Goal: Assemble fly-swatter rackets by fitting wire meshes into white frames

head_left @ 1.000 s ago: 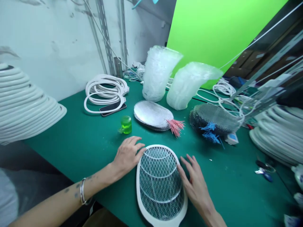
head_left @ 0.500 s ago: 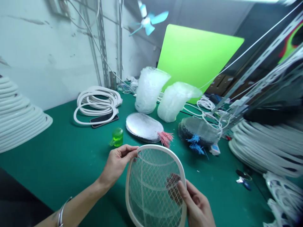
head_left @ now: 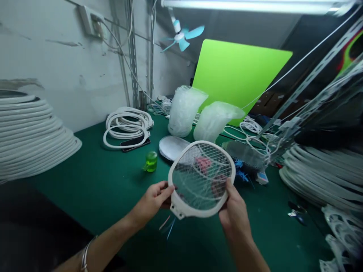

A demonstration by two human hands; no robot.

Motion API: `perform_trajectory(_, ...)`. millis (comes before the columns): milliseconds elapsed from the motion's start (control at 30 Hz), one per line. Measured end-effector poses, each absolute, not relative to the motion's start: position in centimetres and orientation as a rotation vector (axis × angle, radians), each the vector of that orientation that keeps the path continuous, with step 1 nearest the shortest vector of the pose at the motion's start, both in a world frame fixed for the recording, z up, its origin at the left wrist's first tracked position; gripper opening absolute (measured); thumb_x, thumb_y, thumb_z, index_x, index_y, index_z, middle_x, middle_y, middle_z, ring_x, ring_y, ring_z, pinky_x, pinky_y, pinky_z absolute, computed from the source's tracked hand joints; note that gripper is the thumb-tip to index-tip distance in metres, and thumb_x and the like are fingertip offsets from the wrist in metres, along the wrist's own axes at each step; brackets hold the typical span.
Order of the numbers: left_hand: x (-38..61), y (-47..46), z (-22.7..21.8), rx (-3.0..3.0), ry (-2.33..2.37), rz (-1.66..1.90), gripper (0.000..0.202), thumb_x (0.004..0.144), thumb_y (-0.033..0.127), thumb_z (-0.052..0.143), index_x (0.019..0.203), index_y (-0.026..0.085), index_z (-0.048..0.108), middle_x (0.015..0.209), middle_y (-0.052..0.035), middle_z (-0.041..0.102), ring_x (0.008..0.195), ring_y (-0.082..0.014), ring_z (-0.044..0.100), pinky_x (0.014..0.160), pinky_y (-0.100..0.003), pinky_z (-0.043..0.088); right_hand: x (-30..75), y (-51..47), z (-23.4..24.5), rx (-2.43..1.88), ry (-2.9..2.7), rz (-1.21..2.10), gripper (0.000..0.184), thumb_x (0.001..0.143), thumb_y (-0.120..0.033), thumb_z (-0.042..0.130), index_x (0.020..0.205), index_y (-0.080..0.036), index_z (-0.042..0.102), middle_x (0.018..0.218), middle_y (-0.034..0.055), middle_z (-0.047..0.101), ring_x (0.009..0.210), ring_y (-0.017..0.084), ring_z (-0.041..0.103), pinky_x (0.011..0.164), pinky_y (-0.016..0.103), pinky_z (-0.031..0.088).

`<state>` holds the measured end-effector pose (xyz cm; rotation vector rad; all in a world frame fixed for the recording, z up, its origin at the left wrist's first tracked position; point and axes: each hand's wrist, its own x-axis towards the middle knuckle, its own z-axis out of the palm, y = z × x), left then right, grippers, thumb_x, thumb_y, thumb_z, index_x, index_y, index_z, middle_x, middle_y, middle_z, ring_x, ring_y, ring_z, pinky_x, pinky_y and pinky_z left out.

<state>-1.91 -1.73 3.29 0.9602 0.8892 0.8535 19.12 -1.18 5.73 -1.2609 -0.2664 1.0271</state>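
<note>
Both hands held the white mesh racket head up off the green table, tilted, its face turned toward the person. The left hand pinched the rim near the neck, and the right hand clasped the opposite edge with its thumb on the mesh. Thin pink and blue wires hung from the neck, while a small green bottle and a stack of silver mesh sat on the table just beyond.
</note>
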Motion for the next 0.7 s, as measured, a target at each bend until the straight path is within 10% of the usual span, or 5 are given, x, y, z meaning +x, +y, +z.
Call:
perform_trajectory(300,-4.1,0.8,7.3,0.819,1.054,0.913,0.028,0.084,0.037,0.066,0.089,0.01,0.069,0.082,-0.0107,0.074,0.066,-0.0168,0.069,0.062,-0.025,0.055,18.1,-1.6,9.0,-1.364,-0.727,1.493,0.055,0.069,-0.033,0.082,0.117,-0.014,0.061,0.098,0.0111,0.075,0.078,0.023,0.073,0.066,0.028,0.06)
perform_trajectory(700,-9.8,-2.3,10.2,0.909,0.929,1.025,0.043,0.073,0.049,0.075,0.09,0.01,0.069,0.078,-0.011,0.072,0.066,-0.0204,0.069,0.063,-0.03,0.055,13.0,-0.3,9.0,-1.268,-0.906,1.52,0.093,0.066,-0.053,0.079,0.145,-0.028,0.036,0.122,0.0114,0.067,0.101,0.035,0.067,0.075,0.046,0.061)
